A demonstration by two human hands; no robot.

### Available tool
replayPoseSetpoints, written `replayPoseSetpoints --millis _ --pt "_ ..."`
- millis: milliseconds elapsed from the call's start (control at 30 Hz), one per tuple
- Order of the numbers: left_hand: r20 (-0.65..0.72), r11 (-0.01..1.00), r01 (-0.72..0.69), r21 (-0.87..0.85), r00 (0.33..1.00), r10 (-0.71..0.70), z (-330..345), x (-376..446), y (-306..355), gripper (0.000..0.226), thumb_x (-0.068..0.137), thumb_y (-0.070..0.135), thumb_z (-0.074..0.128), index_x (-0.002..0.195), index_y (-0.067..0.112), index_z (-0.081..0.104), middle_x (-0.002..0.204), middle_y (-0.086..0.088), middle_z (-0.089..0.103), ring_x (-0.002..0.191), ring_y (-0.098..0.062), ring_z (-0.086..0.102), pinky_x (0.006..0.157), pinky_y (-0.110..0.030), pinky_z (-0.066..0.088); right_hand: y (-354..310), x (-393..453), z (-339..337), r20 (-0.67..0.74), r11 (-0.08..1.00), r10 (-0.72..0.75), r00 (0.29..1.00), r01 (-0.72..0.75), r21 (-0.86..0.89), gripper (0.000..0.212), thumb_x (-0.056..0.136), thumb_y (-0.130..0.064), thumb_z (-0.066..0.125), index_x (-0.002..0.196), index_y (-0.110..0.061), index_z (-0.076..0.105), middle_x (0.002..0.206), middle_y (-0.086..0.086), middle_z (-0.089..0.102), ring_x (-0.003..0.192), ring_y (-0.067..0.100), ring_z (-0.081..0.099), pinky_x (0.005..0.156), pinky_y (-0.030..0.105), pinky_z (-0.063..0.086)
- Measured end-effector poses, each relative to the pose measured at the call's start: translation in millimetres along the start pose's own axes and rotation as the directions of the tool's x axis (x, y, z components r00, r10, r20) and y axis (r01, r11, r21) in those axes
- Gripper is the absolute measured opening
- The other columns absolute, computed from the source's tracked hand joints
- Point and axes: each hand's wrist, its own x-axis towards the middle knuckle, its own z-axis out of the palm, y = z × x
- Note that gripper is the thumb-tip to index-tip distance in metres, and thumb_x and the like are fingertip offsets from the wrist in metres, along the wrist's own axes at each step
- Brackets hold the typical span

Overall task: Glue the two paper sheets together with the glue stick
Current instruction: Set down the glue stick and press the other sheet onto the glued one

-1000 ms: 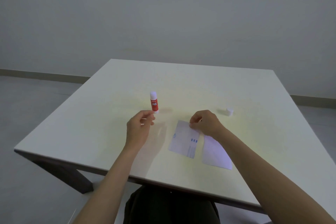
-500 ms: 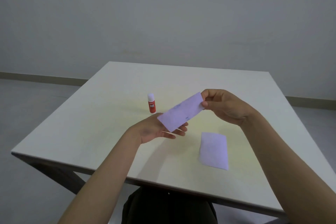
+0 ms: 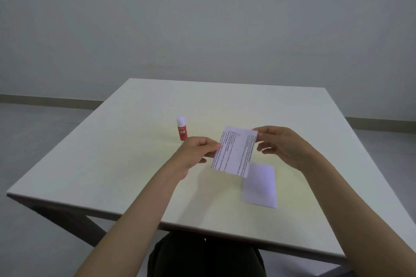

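Pale table (image 3: 126, 164), bare wall behind. Your left hand (image 3: 198, 153) and right hand (image 3: 281, 145) pinch printed sheet (image 3: 234, 152) by side edges, above table. Second sheet (image 3: 260, 184) flat below; glue stick (image 3: 181, 128) upright, uncapped. Paper light, floppy: hold edges, avoid creasing.

The glue stick (image 3: 182, 128) showed a red body with white lettering and a white top — bright against the pale cream table (image 3: 135, 153). The held sheet (image 3: 234, 151) was white with a faint lilac cast, lined with dense rows of black print running along its length (too small to read). The second sheet (image 3: 260, 186) was plain, the same pale lilac-white, no print showing. Behind, the wall (image 3: 202, 18) was flat grey — the floor (image 3: 33, 123) a lighter grey, with an olive-tan skirting strip (image 3: 45, 99).
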Motion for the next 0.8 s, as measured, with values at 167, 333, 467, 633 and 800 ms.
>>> replayPoseSetpoints --millis 167,333,467,633,800 --pt "-0.159 0.998 -0.068 -0.003 0.985 0.066 13.2 3.7 -5.6 0.016 0.087 0.017 0.064 0.071 0.019 0.067 0.059 0.02 0.07 0.056 0.01 0.063 0.052 -0.007 0.043 15.8 -18.0 9.6 -0.174 0.998 0.046 0.984 -0.036 0.061 0.018 0.091 -0.018 0.059 0.085 -0.009 0.073 0.07 0.003 0.07 0.052 0.015 0.056 0.058 0.024 0.047" --pt "-0.167 0.994 -0.077 -0.074 0.984 0.064 24.5 1.1 -10.8 0.015 0.086 0.011 0.064 0.073 0.015 0.069 0.058 0.018 0.071 0.056 0.007 0.066 0.047 0.0 0.04 16.8 -28.7 19.4 -0.214 0.997 0.052 0.975 -0.061 -0.038 0.011 0.085 -0.01 0.066 0.084 0.0 0.072 0.072 0.009 0.069 0.048 0.012 0.054 0.058 0.025 0.046" --pt "-0.151 0.997 -0.045 -0.062 0.988 0.035 29.6 1.2 -15.1 0.011 0.084 0.012 0.067 0.074 0.013 0.07 0.063 0.014 0.073 0.059 0.003 0.068 0.048 0.0 0.04 15.8 -33.1 19.2 -0.259 0.993 0.057 0.964 -0.08 -0.081 0.01 0.084 -0.005 0.065 0.076 0.001 0.07 0.064 0.008 0.067 0.043 0.01 0.053 0.054 0.025 0.044" --pt "-0.108 0.998 -0.004 0.061 0.994 0.01 40.9 4.6 -19.4 0.007 0.078 0.012 0.072 0.072 0.011 0.074 0.071 0.004 0.075 0.064 -0.008 0.07 0.059 -0.007 0.048 21.4 -44.2 7.1 -0.304 0.981 0.11 0.946 -0.153 -0.123 0.013 0.081 -0.003 0.066 0.068 0.0 0.066 0.055 0.005 0.065 0.039 0.01 0.049 0.047 0.024 0.039" --pt "-0.079 0.976 0.029 0.217 0.997 -0.012 57.2 8.2 -23.0 0.013 0.075 0.017 0.075 0.062 0.019 0.074 0.06 0.009 0.072 0.055 -0.001 0.066 0.051 -0.004 0.043 31.8 -58.2 -4.5 -0.313 0.965 0.196 0.929 -0.239 -0.106 0.019 0.08 -0.001 0.067 0.062 -0.001 0.064 0.053 0.007 0.064 0.037 0.011 0.05 0.039 0.019 0.041"
